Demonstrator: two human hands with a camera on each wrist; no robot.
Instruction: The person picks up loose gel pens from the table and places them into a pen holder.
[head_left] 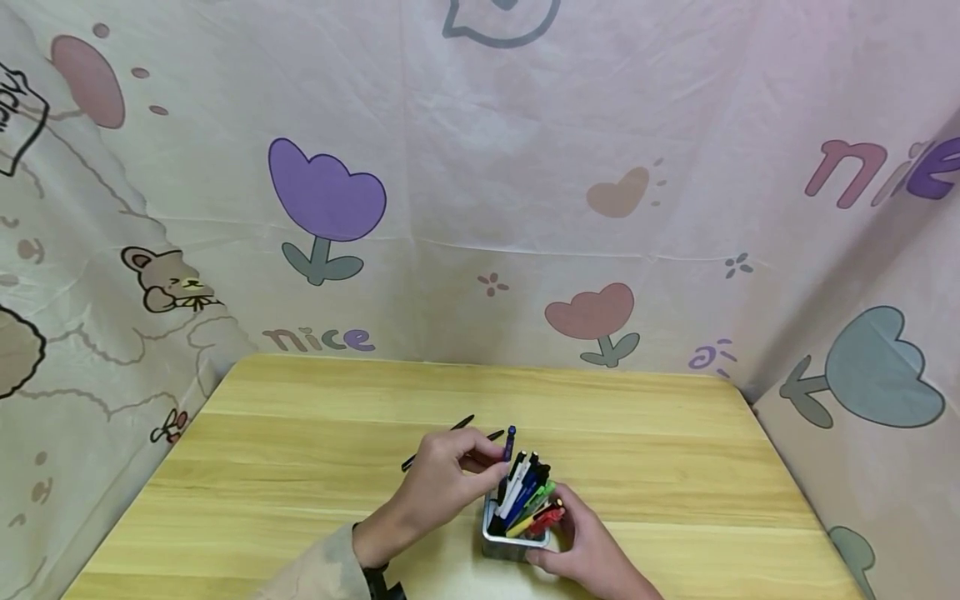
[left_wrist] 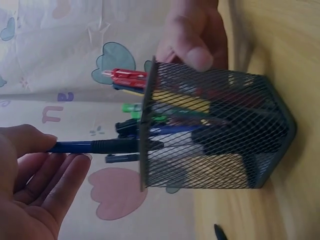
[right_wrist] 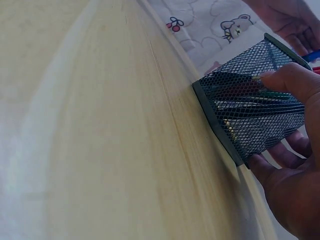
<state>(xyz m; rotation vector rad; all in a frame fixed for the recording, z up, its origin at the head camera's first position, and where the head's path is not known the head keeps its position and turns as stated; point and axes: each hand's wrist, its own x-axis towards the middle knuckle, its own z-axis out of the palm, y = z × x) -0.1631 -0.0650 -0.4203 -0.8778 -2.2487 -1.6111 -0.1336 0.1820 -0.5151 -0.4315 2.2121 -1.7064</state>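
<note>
A dark mesh pen holder (head_left: 506, 548) stands on the table, filled with several pens and markers. My right hand (head_left: 592, 542) grips its right side, thumb near the front and fingers behind, as the right wrist view also shows around the mesh wall (right_wrist: 250, 107). Above the opening, my left hand (head_left: 442, 483) pinches a blue pen (left_wrist: 75, 147) between thumb and fingers. In the left wrist view the pen's dark grip passes the rim, and its tip shows behind the mesh. White, blue, green, yellow and red pens (head_left: 551, 518) lean in the holder.
Dark pens (head_left: 463, 422) lie on the wooden table (head_left: 637, 442) behind my left hand, which partly hides them. A printed cloth (head_left: 480, 183) hangs at the back and both sides of the table.
</note>
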